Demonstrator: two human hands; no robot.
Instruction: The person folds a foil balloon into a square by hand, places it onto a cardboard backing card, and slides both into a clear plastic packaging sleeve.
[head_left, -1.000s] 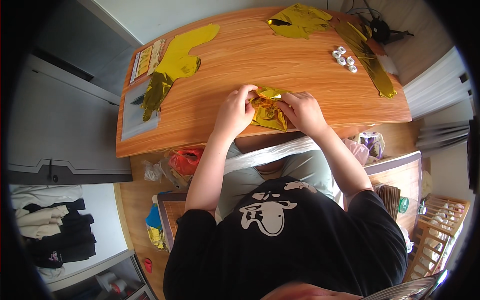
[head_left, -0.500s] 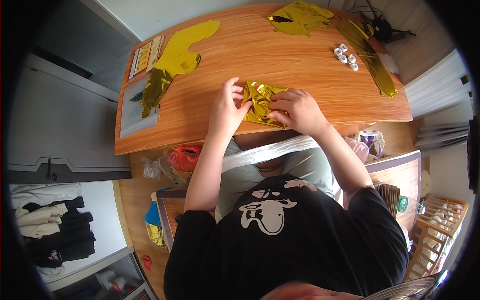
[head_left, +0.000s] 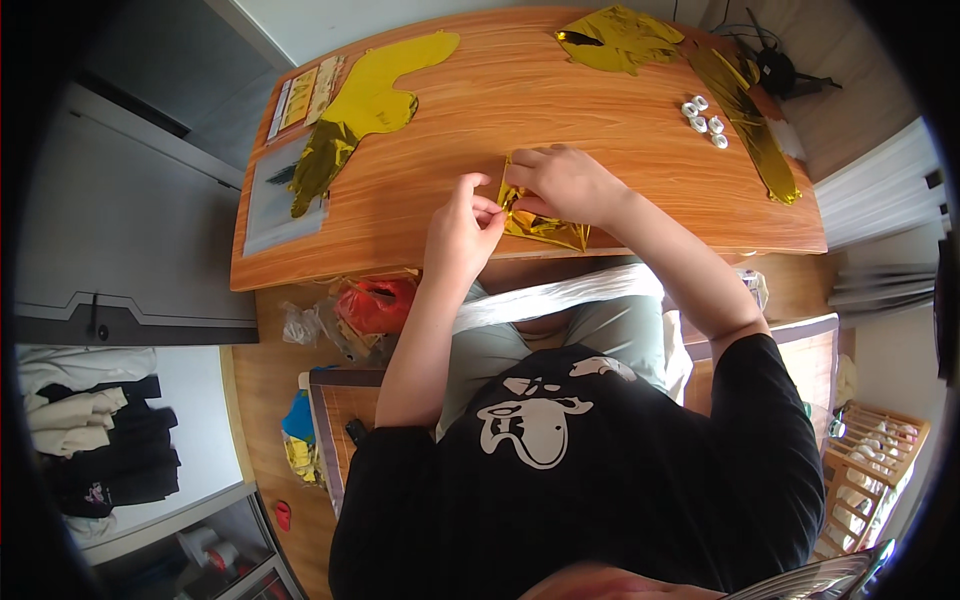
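Note:
A folded, crinkled gold foil balloon (head_left: 545, 228) lies flat near the front edge of the wooden table. My left hand (head_left: 464, 228) pinches its left edge between thumb and fingers, with the index finger raised. From the right, my right hand (head_left: 572, 184) reaches across the foil, fingers curled onto its upper left part. Its thumb side is over the foil, close to my left fingertips. The hands cover much of the foil's top.
On the table (head_left: 460, 130), a flat gold foil balloon (head_left: 375, 95) spreads at the left over a clear plastic sheet (head_left: 270, 220). Another gold foil piece (head_left: 620, 40) lies at the back. A long gold strip (head_left: 745, 125) runs along the right, beside several small white rolls (head_left: 699, 124).
My right hand has moved up and left over the foil, toward its upper left corner. My left hand stays at the left edge. The view has shifted slightly.

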